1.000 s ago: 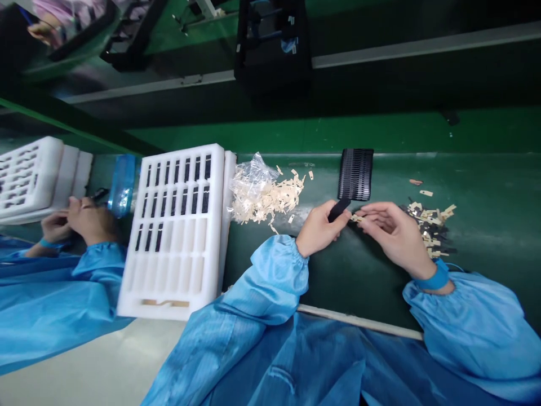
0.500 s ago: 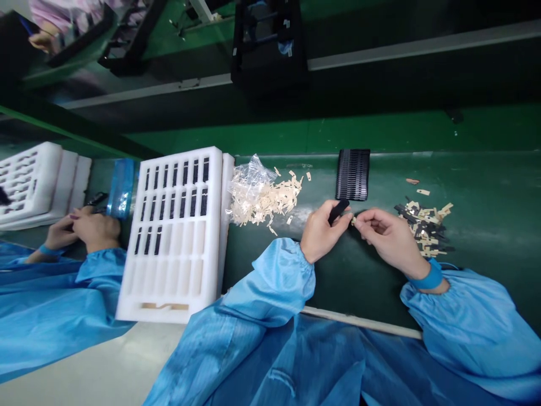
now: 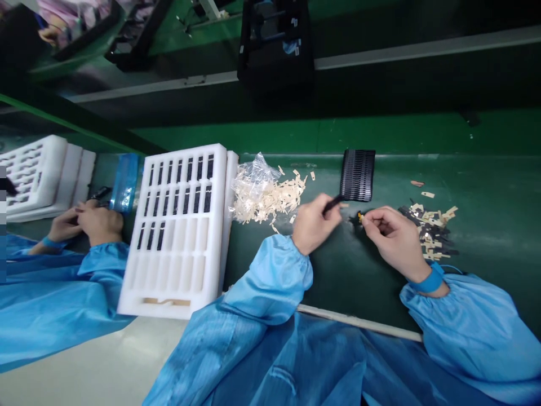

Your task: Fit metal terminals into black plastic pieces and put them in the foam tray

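Observation:
My left hand (image 3: 313, 224) is closed around a slim black strip (image 3: 333, 203), which points up and to the right. A small pale tab (image 3: 344, 205) shows by its fingertips; I cannot tell whether it is held. My right hand (image 3: 391, 235) pinches a small black-and-yellow piece (image 3: 359, 217) between thumb and forefinger, apart from the left hand. Just beyond the left hand lies a row of black strips (image 3: 358, 175), packed side by side. Close to the right wrist is a pile of pale and black tabs (image 3: 431, 228).
To the left stands a white foam tray (image 3: 177, 304), its upper slots holding black strips. Between tray and hands lie loose cream tabs (image 3: 270, 200) under a clear plastic bag (image 3: 257, 169). A co-worker's hands (image 3: 91, 223) are at far left, near more foam trays (image 3: 54, 169).
My hands have moved apart: the left drew slightly left with the black strip, tilting it flatter. The small piece in my right hand now shows black and yellow.

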Tool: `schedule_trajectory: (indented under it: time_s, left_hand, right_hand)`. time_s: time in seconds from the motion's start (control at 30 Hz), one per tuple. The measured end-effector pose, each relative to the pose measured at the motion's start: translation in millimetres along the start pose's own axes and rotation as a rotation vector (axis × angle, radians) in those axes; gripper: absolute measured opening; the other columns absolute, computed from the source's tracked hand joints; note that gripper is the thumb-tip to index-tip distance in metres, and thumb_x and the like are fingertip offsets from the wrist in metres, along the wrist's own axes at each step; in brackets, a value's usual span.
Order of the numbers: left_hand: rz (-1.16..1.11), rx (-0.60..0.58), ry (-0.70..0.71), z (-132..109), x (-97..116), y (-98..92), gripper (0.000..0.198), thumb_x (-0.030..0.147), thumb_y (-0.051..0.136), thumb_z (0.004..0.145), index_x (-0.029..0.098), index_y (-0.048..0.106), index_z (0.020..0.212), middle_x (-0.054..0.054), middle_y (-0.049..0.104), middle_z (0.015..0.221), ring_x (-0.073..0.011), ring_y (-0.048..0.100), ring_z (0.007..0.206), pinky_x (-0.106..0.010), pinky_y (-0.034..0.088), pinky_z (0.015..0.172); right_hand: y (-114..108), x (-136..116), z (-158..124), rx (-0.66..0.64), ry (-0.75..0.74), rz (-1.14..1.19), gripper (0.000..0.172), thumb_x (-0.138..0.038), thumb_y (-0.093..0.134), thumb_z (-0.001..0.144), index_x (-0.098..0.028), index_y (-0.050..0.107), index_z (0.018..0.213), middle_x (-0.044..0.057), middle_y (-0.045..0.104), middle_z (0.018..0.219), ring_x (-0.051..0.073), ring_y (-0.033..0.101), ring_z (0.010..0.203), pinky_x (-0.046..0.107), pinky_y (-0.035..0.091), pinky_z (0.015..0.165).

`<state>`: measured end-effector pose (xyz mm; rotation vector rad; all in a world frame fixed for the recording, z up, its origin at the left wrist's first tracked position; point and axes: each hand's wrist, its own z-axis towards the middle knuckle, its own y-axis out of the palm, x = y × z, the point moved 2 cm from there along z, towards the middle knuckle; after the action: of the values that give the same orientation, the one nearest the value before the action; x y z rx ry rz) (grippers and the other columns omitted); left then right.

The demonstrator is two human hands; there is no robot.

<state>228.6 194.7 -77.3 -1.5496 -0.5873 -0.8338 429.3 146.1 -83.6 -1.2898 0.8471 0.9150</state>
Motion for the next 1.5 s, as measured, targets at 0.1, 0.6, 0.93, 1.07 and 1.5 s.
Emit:
schedule_trajectory:
  time_s: [0.1, 0.6, 0.93, 1.07, 1.5]
  left_hand:
    - [0.236, 0.221, -0.012, 16.3, -11.8, -29.6, 0.017, 0.031, 0.059, 0.094, 0.020, 0.067, 0.085, 0.000, 0.058, 0.067, -0.0155, 0.057, 0.065, -0.027, 0.037, 0.066]
    - [-0.463, -0.352, -0.056, -2.4, 7.0, 17.0, 0.028, 0.041, 0.071, 0.088, 0.015, 0.074, 0.098, -0.003, 0.074, 0.086, -0.0136, 0.065, 0.078, -0.024, 0.049, 0.074]
    - [-0.188, -0.253, 0.030, -9.8, 13.8, 13.2, 0.023, 0.040, 0.065, 0.090, 0.020, 0.072, 0.098, 0.006, 0.051, 0.062, -0.0092, 0.053, 0.061, -0.021, 0.043, 0.066]
    - [-0.173, -0.272, 0.049, -11.2, 13.7, 15.2, 0.023, 0.040, 0.065, 0.091, 0.020, 0.072, 0.099, 0.006, 0.052, 0.063, -0.0093, 0.052, 0.061, -0.021, 0.043, 0.066]
    - [-0.114, -0.184, 0.073, -9.2, 9.6, 13.8, 0.021, 0.036, 0.063, 0.093, 0.022, 0.072, 0.105, 0.006, 0.051, 0.062, -0.0109, 0.055, 0.063, -0.022, 0.043, 0.068]
  right_hand:
    - [-1.3, 2.9, 0.7, 0.024, 0.032, 0.019, 0.017, -0.035, 0.065, 0.097, -0.021, 0.068, 0.086, 0.003, 0.063, 0.081, 0.014, 0.057, 0.064, 0.028, 0.048, 0.057]
    - [-2.0, -6.2, -1.1, -0.058, -0.067, -0.106, 0.008, -0.024, 0.062, 0.094, -0.022, 0.065, 0.087, 0.004, 0.062, 0.087, 0.014, 0.055, 0.064, 0.029, 0.046, 0.053]
    - [0.1, -11.5, -5.0, -0.011, -0.073, -0.208, 0.011, -0.027, 0.060, 0.097, -0.022, 0.066, 0.090, -0.001, 0.057, 0.070, 0.013, 0.051, 0.056, 0.029, 0.042, 0.056]
    - [0.8, -5.4, -5.5, 0.000, -0.029, -0.166, 0.012, -0.029, 0.060, 0.097, -0.022, 0.067, 0.090, -0.002, 0.057, 0.067, 0.013, 0.050, 0.054, 0.029, 0.041, 0.054]
    - [-0.5, -5.8, -8.6, 0.107, 0.021, -0.145, 0.014, -0.034, 0.065, 0.097, -0.022, 0.068, 0.090, -0.001, 0.061, 0.068, 0.013, 0.052, 0.053, 0.029, 0.041, 0.052]
